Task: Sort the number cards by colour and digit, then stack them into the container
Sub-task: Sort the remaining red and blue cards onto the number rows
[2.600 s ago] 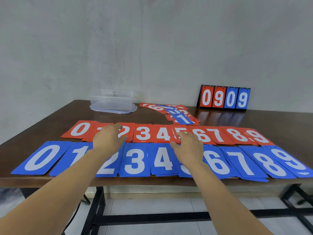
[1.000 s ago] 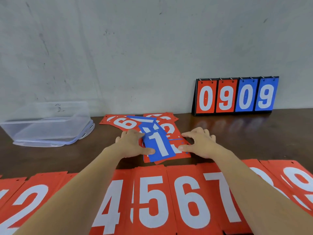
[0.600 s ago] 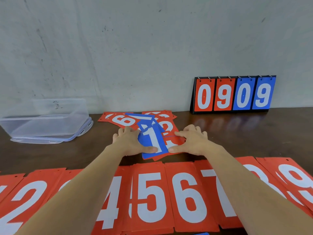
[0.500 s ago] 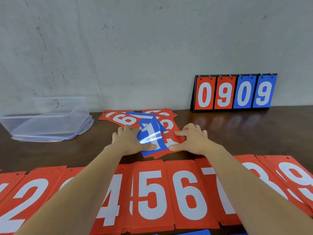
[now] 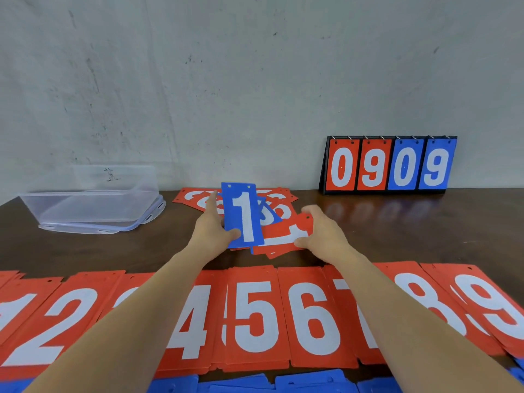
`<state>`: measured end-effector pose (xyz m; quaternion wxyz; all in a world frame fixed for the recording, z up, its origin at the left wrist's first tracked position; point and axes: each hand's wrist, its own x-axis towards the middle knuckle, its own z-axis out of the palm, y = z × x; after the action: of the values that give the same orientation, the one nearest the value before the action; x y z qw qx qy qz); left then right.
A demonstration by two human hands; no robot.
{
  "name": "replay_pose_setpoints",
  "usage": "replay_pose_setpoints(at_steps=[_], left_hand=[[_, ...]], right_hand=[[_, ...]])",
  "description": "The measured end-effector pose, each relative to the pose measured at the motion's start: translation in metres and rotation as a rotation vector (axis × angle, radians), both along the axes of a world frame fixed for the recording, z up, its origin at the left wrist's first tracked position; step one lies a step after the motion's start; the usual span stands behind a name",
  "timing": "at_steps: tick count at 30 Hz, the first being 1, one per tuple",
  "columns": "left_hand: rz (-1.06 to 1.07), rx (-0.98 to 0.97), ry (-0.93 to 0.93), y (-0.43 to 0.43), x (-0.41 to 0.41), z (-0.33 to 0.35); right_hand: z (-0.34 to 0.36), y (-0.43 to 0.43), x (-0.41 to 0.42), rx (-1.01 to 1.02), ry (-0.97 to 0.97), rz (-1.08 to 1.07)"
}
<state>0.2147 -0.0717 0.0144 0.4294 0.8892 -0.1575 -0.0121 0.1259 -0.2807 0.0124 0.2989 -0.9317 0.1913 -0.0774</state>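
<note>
Holds blue 1 card (image 5: 243, 211) upright in left hand (image 5: 209, 231), well beyond the near blue row (image 5: 312, 382); seemingly pinches red card (image 5: 283, 235) with right hand (image 5: 323, 236).

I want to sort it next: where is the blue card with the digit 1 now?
In the head view the blue 1 card stands centre, held up by the left hand over the unsorted pile.

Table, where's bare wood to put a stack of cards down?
Two bare patches: between the clear container and the loose pile, and right of that pile, between the scoreboard and the red row. Crowded: the pile itself and the near edge, with the blue row.
</note>
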Motion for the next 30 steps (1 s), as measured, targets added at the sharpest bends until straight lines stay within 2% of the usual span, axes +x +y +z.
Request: replay_pose_setpoints(at_steps=[5, 8, 15, 24, 30], left_hand=[[-0.001, -0.054, -0.009, 0.015, -0.001, 0.006], [-0.024, -0.078, -0.049, 0.026, -0.006, 0.011], [0.041, -0.098, -0.112, 0.056, -0.026, 0.028], [0.189, -0.174, -0.091, 0.127, -0.046, 0.050], [0.203, -0.230, -0.070, 0.185, -0.056, 0.064]], right_hand=[[0.007, -0.006, -0.001, 0.299, -0.230, -0.100], [0.016, -0.008, -0.004, 0.408, -0.362, -0.120], [0.035, 0.005, -0.010, 0.501, -0.446, -0.066], [0.056, 0.055, -0.016, 0.524, -0.504, -0.011], [0.075, 0.106, -0.025, 0.541, -0.564, 0.003]])
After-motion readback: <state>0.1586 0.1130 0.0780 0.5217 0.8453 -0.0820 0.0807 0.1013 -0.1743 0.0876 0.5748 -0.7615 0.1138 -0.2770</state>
